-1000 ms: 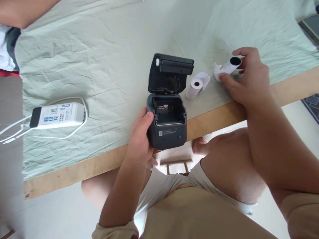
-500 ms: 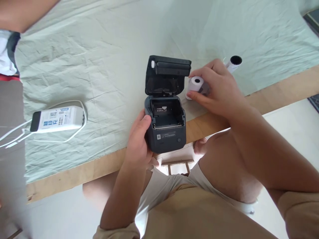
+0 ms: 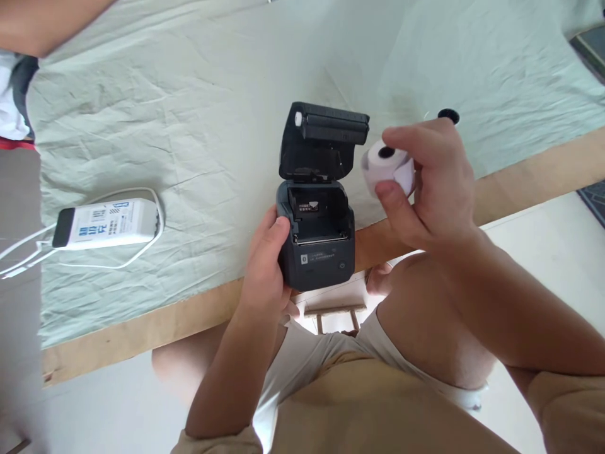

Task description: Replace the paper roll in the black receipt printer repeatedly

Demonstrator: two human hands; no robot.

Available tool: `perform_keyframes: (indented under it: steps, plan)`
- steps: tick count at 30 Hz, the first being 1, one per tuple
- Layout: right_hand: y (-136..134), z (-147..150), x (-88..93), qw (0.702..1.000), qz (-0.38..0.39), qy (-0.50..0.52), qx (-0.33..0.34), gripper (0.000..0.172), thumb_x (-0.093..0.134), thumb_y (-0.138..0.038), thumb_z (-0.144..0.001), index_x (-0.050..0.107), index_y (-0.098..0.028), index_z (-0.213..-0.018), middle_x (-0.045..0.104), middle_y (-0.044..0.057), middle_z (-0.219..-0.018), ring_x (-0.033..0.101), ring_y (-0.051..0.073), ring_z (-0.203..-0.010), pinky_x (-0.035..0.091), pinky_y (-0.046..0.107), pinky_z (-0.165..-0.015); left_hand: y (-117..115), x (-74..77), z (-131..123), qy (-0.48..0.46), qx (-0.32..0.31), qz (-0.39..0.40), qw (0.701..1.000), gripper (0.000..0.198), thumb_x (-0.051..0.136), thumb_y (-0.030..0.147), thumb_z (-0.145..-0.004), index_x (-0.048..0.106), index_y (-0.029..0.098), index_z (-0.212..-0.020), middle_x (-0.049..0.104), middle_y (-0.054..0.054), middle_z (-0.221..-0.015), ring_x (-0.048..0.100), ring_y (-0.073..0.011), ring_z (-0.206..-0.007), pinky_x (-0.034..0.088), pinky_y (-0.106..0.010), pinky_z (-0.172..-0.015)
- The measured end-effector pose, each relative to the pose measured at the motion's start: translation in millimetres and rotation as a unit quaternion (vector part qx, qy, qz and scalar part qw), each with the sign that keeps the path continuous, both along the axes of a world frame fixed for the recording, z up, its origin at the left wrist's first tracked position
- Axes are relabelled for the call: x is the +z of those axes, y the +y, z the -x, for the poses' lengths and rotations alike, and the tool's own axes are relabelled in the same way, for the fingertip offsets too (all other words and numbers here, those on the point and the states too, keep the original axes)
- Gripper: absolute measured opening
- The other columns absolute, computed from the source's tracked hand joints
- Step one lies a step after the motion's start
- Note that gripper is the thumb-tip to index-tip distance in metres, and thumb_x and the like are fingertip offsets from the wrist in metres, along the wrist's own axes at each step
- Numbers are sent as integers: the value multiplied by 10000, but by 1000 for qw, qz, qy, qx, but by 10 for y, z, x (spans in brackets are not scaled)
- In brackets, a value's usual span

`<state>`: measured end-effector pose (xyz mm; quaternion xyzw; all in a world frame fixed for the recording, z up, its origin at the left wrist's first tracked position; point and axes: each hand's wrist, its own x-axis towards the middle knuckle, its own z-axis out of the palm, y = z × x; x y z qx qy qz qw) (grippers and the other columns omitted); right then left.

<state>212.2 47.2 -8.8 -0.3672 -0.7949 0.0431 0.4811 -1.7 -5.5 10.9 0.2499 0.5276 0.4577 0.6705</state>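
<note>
A small dark grey printer [image 3: 317,243] stands at the table's near edge with its lid [image 3: 324,140] flipped up and its paper bay showing empty. My left hand [image 3: 265,261] grips the printer's left side. My right hand [image 3: 425,183] holds a white paper roll [image 3: 385,165] in thumb and fingers, lifted just right of the open lid. Behind that hand, only the dark end of a second roll core [image 3: 448,115] shows on the cloth.
A pale green cloth [image 3: 212,94] covers the wooden table [image 3: 142,328]. A white power brick [image 3: 106,222] with a looped white cable lies at left. Another person's arm [image 3: 42,22] reaches in at top left. My knees sit below the table edge.
My right hand left the thin roll core on the cloth, moved left to the thicker white roll, took hold of it and lifted it beside the printer lid. My left hand stayed on the printer.
</note>
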Motion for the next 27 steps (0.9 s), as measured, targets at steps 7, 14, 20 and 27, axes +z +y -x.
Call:
perform_keyframes:
  steps: [7, 14, 20, 27]
  plan:
    - [-199, 470, 1, 1000, -8, 7, 7, 235, 639, -94, -951, 584, -300, -1051, 831, -23, -1048, 790, 209, -893, 497, 402, -729, -38, -82, -21, 28, 44, -58, 997, 355, 751, 560, -922, 720, 236, -1063, 768, -20, -935, 753, -239, -961, 597, -294, -740]
    - [-109, 398, -44, 998, 64, -10, 15, 212, 605, -55, -863, 620, -265, -892, 824, -38, -1091, 779, 190, -894, 469, 376, -741, -23, -106, -15, 3, 32, -68, 997, 317, 750, 522, -946, 746, 223, -1049, 759, -15, -941, 721, -187, -831, 589, -272, -695]
    - [-170, 347, -23, 998, 34, -5, 51, 183, 619, -108, -878, 604, -290, -893, 755, -7, -952, 707, 203, -821, 489, 387, -710, -31, -77, -4, -4, 17, -42, 999, 323, 729, 548, -947, 738, 239, -1043, 745, -20, -850, 687, -203, -683, 535, -304, -543]
    - [-247, 344, -123, 988, -15, 7, 150, 283, 552, -527, -1043, 641, -282, -933, 722, 5, -866, 686, 205, -799, 483, 429, -733, -30, -69, 22, 7, 23, -100, 995, 528, 918, 286, -771, 652, 289, -1227, 778, -20, -1119, 761, -250, -1006, 636, -309, -794]
